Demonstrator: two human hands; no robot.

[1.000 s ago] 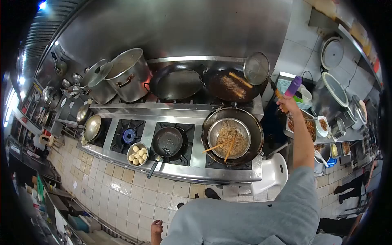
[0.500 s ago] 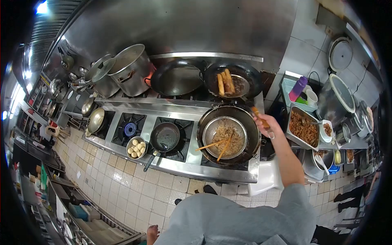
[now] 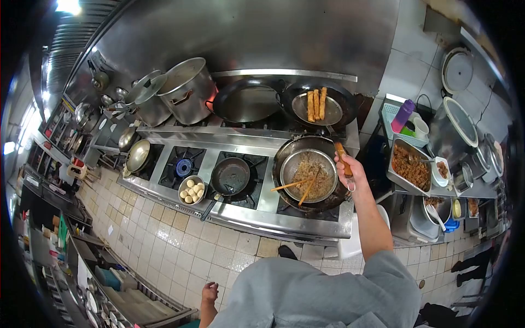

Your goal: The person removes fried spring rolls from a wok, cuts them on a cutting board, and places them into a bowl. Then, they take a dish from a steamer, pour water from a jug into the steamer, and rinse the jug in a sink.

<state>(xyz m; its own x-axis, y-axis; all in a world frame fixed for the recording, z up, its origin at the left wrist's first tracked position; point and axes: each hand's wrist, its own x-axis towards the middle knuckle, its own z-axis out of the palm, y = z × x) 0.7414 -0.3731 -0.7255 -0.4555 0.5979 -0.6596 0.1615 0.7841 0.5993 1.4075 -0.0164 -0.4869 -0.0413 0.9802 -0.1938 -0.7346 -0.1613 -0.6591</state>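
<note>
My right hand [image 3: 351,167] is closed around the wooden handle [image 3: 340,148] of a skimmer, with a metal ring at the handle's end. The skimmer's round mesh [image 3: 332,113] is over the back right wok [image 3: 353,104] and bears several golden-brown fried rolls [image 3: 316,105]. Below my right forearm's reach, the front wok [image 3: 279,150] holds a metal strainer bowl [image 3: 285,174] of browned crumbs, with chopsticks [image 3: 308,191] resting in it. My left hand [image 3: 209,292] hangs low beside my body, holding nothing, its fingers loosely bent.
Left of the front wok are a small frying pan [image 3: 231,176] and a bowl of pale balls [image 3: 191,190]. Another wok [image 3: 246,104] and a tall stockpot [image 3: 188,87] stand behind. On the right counter sit a tray of chopped food [image 3: 410,164] and a purple bottle [image 3: 403,115].
My right hand has drawn the skimmer slightly up and back. The rolls now sit more upright and closer together on its mesh. The whole view has shifted a little.
</note>
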